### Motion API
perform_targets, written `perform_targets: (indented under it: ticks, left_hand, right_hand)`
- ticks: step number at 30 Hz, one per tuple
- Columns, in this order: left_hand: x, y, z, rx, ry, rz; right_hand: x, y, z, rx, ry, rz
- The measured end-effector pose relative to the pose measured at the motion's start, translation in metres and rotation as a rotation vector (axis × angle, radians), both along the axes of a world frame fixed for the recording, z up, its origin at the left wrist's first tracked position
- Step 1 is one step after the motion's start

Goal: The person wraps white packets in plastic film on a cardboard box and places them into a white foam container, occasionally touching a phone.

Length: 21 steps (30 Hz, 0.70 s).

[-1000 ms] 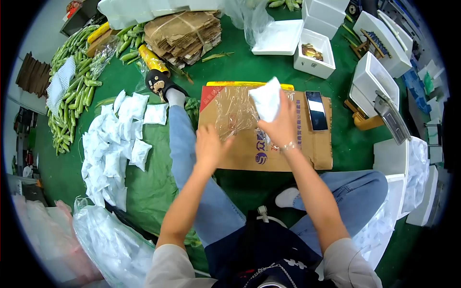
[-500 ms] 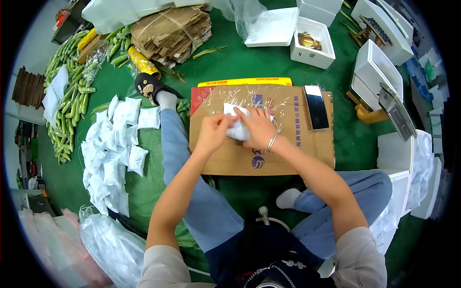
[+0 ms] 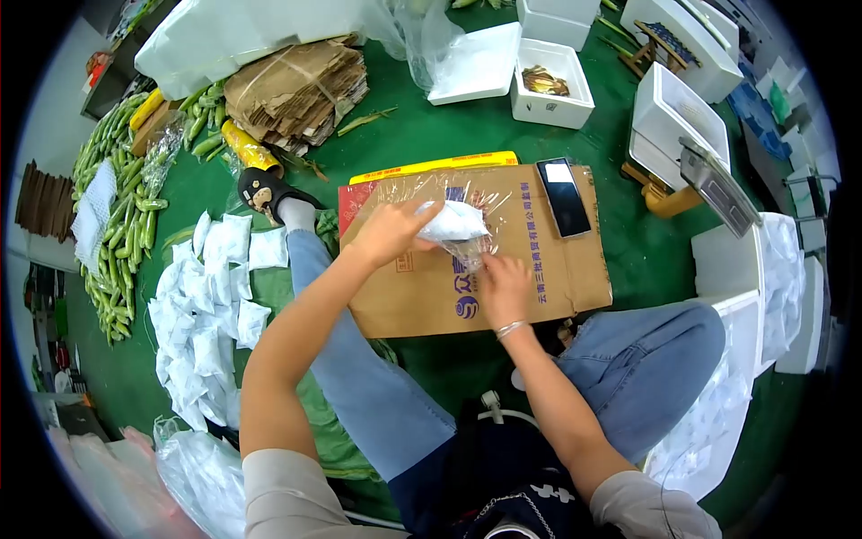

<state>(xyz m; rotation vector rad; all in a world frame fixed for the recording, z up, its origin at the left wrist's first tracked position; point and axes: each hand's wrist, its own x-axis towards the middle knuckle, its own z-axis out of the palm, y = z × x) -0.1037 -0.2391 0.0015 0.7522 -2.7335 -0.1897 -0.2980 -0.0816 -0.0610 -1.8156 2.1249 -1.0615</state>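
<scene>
My left hand (image 3: 392, 232) is closed on the left end of a small white packet (image 3: 458, 219), held low over a flattened cardboard sheet (image 3: 404, 301). Clear plastic film (image 3: 467, 255) hangs from the packet's near side. Closer to my body, my right hand (image 3: 506, 284) pinches the edge of that film between thumb and fingers. More thin clear film lies spread over the top of the cardboard. A dark phone (image 3: 564, 199) rests at the sheet's far right corner.
To my left lies a heap of similar white packets (image 3: 193, 328), with corn ears (image 3: 126, 242) beyond it. Bundled cardboard (image 3: 292, 85) and a white foam box (image 3: 555, 106) stand ahead. A scale (image 3: 716, 189) and an open foam box (image 3: 732, 310) are at my right.
My right hand has left the packet and drawn toward my body with film in its fingers. The packet now lies more sideways in my left hand. The whole view has shifted slightly.
</scene>
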Motion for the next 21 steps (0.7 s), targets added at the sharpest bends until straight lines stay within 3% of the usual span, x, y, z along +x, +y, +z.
perform_targets:
  ticks: [2,3,5,6,8,10,12,13,15,16,18,19,20,21]
  left_hand:
    - [0.002,-0.004,0.01,0.037,-0.055,-0.019]
    - [0.003,-0.003,0.013,0.034,-0.049,-0.018]
    - [0.001,0.006,0.018,0.039,-0.033,-0.027]
    - [-0.003,0.013,0.025,0.035,-0.029,-0.029]
    - [-0.014,0.032,0.039,0.116,-0.145,0.023]
    - [-0.02,0.041,0.047,0.119,-0.052,0.001]
    - [-0.02,0.045,0.055,0.382,0.052,0.04]
    - [-0.017,0.044,0.054,0.382,0.05,0.046]
    - [-0.006,0.037,0.038,0.712,-0.091,0.121]
    - [-0.001,0.035,0.03,0.715,-0.089,0.129]
    - [0.005,0.032,0.009,1.103,-0.24,0.221]
    - [0.004,0.043,-0.005,1.107,-0.093,0.258]
    - [-0.001,0.042,-0.017,1.109,-0.094,0.257]
    - [-0.004,0.041,-0.029,1.276,-0.157,0.28]
  right_hand:
    - [-0.035,-0.004,0.006,-0.118,-0.202,-0.178]
    - [-0.055,-0.012,0.014,-0.059,-0.539,-0.274]
    - [-0.087,-0.035,0.052,0.027,-0.61,-0.167]
    - [-0.084,-0.052,0.072,0.091,-0.915,-0.185]
    - [-0.082,-0.093,0.081,0.108,-0.746,-0.139]
    - [-0.047,-0.106,0.118,0.13,-0.364,-0.04]
    - [-0.01,-0.096,0.122,0.328,-0.084,0.215]
    - [0.002,-0.068,0.144,0.383,0.011,0.291]
    - [0.003,-0.04,0.149,0.57,0.213,0.546]
    - [-0.001,-0.021,0.137,0.572,0.215,0.555]
    - [-0.014,0.015,0.099,0.064,0.321,0.785]
    - [-0.018,0.025,0.087,0.068,0.319,0.785]
    - [-0.02,0.031,0.079,0.172,0.415,0.791]
    - [-0.02,0.036,0.07,0.278,0.509,0.796]
